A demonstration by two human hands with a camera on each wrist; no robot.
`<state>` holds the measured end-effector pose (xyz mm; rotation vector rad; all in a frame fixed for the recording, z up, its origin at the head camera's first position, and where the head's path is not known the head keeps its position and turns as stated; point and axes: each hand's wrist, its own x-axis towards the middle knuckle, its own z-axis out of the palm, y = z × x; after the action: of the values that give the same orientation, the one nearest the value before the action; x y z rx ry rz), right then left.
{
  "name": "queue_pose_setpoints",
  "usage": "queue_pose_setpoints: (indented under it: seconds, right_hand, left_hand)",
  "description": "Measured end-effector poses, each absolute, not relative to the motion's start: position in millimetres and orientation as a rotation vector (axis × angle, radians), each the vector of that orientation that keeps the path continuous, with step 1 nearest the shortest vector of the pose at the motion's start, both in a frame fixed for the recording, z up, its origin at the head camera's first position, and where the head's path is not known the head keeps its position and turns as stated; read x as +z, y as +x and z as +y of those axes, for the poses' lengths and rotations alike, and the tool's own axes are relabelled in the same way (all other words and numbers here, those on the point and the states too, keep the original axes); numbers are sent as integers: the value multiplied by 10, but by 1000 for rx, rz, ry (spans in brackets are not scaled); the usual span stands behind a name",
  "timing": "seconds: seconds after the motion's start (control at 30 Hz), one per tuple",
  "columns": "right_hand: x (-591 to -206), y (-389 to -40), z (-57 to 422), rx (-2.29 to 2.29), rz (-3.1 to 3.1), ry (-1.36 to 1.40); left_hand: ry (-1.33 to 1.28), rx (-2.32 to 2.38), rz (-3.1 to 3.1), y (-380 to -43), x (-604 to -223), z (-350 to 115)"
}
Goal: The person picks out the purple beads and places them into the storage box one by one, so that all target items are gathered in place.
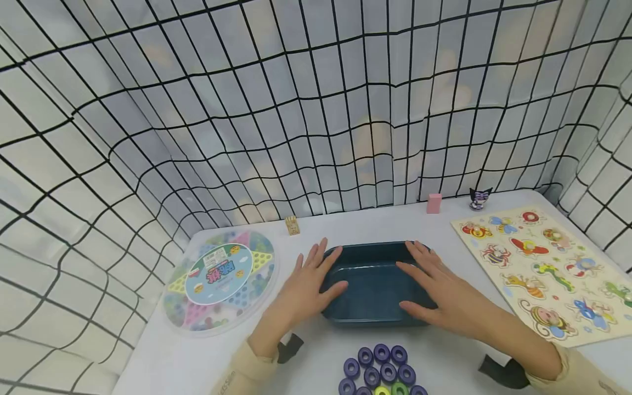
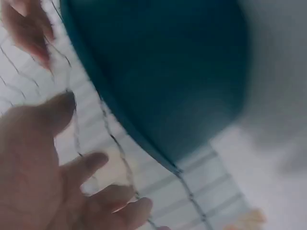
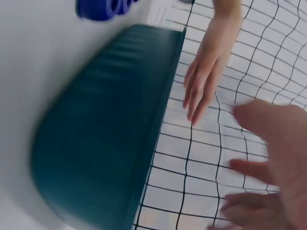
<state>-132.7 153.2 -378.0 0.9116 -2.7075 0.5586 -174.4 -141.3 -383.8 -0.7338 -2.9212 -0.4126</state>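
A dark teal rectangular tray (image 1: 372, 293) with rounded corners lies on the white table. My left hand (image 1: 303, 293) is over its left end, fingers spread and fairly straight. Over the right end, my right hand (image 1: 451, 302) extends its fingers inward, thumb apart. Both wrist views show a gap between the fingers and the rim of the tray (image 2: 158, 86), (image 3: 110, 129), and neither hand grips anything. Just in front of the tray are several purple rings (image 1: 388, 373), with a yellow ring (image 1: 382, 391) and a green ring (image 1: 399, 389) among them.
To the left lies a round clear case of colourful beads (image 1: 222, 280). A board of insect pictures (image 1: 548, 274) is at the right. Along the back stand a small tan piece (image 1: 292, 225), a pink block (image 1: 434, 203) and a small figurine (image 1: 479, 198), before a black-lined net (image 1: 345, 109).
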Motion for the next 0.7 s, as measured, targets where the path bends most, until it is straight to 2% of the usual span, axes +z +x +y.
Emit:
queue_pose_setpoints:
  seconds: [0.23,0.33,0.47,0.7]
  right_hand:
    - [-3934,-1083,1474,1026,-2151,1406]
    - [-4078,-1029,1447,994,-2295,1524]
    - [-4230,-1046,1436,804,-2485,1550]
    - [-4309,-1083,1439,734,-2702,1561]
  left_hand:
    - [-395,-1043,-2854,-2089,-4066,-1725]
    - [-455,-1393,-2867,-2176,-4184,-1802]
    - [-626,-1803,-2890,-2228,-4296,-1863]
    - [-873,-1977,-2882,-2242,-4322,-1875]
